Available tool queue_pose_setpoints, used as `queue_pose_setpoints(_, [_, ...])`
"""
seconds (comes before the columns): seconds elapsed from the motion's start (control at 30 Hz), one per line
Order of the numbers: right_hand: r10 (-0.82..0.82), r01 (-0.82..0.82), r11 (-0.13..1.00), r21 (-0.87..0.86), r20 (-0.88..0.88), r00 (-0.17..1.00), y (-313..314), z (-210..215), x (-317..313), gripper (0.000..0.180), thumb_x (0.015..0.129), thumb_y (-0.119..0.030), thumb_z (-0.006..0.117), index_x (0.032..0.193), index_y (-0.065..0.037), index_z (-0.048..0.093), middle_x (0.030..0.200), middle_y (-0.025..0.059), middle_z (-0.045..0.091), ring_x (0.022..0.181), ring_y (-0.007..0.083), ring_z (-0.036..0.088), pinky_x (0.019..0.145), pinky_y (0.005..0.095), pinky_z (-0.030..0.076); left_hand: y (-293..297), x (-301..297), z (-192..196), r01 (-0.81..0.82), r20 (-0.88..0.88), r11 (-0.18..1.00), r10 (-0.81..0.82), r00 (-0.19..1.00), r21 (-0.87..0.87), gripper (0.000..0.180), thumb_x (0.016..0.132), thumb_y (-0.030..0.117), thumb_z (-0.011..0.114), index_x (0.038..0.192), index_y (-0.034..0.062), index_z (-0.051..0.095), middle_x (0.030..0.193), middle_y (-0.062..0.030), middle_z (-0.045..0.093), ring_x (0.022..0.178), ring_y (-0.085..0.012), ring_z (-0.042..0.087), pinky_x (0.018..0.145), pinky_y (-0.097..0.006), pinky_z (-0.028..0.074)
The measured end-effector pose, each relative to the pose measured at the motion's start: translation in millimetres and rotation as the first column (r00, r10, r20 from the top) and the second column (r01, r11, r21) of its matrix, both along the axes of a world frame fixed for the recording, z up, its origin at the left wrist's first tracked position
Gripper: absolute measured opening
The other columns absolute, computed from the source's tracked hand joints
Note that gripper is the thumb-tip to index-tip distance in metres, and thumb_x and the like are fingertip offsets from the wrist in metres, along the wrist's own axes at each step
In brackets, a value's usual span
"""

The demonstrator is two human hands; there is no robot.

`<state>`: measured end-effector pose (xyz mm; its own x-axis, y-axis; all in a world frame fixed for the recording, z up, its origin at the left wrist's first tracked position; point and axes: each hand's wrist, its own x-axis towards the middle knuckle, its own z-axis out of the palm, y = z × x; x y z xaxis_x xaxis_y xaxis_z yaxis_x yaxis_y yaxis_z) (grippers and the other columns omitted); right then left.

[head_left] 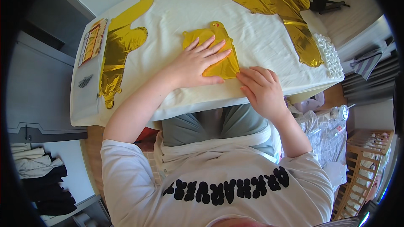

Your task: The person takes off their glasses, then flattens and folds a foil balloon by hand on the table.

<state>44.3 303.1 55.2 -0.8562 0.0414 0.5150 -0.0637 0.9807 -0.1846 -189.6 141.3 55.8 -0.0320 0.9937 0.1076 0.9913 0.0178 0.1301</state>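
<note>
- Table [269,46] – draped in a white cloth, it fills the upper middle of the frame, its near edge running across the centre.
- Folded gold foil balloon [216,54] – lies flat at the centre of the cloth, close to the near edge.
- Flat gold foil balloon [120,46] – stretched lengthwise at the upper left, from the far edge down toward the near left corner.
- Large gold foil balloon [277,4] – spread along the top and upper right, one limb reaching the right edge.
- Printed packet [92,40] – at the far left, just beside the flat balloon.
- Clear plastic bag [86,84] – below the packet, at the left edge.
- White bumpy sheet [330,54] – at the right end of the table.
</note>
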Motion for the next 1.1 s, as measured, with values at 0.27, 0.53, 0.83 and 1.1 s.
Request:
queue_pose_setpoints(0.27, [0.175,-0.161,0.984,-0.070,0.312,0.934,20.8,48.7,-60.5,0.010,0.090,-0.016,0.073,0.085,-0.007,0.070,0.091,0.0096,0.065,0.092,0.0323,0.065,0.081,0.0432,0.052,-8.5,-9.2,-2.1,-0.003,0.205,0.998,-0.011,0.979,0.066,0.129,0.082,0.080,0.065,0.169,0.0150,-0.004,0.175,-0.0166,0.015,0.161,-0.0398,0.015,0.128,-0.059,0.014])
queue_pose_setpoints(0.53, [0.570,-0.584,0.811,-0.005,0.230,0.789,27.2,52.0,-136.4,0.018,0.094,-0.019,0.070,0.106,-0.006,0.070,0.107,0.0120,0.066,0.102,0.0327,0.064,0.090,0.0442,0.053,-80.9,3.0,33.7,-0.185,0.148,0.932,0.145,0.978,0.311,0.074,0.097,0.045,0.069,0.157,0.0097,0.045,0.156,-0.0148,0.051,0.147,-0.0299,0.047,0.125,-0.059,0.023])
queue_pose_setpoints(0.83, [0.639,-0.621,0.768,-0.154,0.233,0.733,19.5,29.8,-159.5,0.044,0.100,-0.024,0.065,0.138,-0.002,0.062,0.139,0.0170,0.062,0.132,0.0351,0.057,0.112,0.0458,0.046,-108.7,69.8,2.7,-0.253,-0.080,0.937,0.279,0.957,0.241,0.066,0.093,0.045,0.072,0.146,0.0088,0.059,0.148,-0.0073,0.059,0.141,-0.0219,0.052,0.123,-0.053,0.031])
queue_pose_setpoints(1.1, [0.660,-0.633,0.750,-0.192,0.280,0.697,20.8,21.4,-161.2,0.055,0.101,-0.031,0.066,0.145,-0.001,0.056,0.147,0.0194,0.057,0.138,0.0390,0.052,0.116,0.0475,0.042,-113.6,72.0,-8.4,-0.271,-0.121,0.931,0.306,0.944,0.246,0.066,0.093,0.051,0.070,0.144,0.0091,0.061,0.147,-0.0067,0.060,0.141,-0.0217,0.053,0.123,-0.050,0.030])
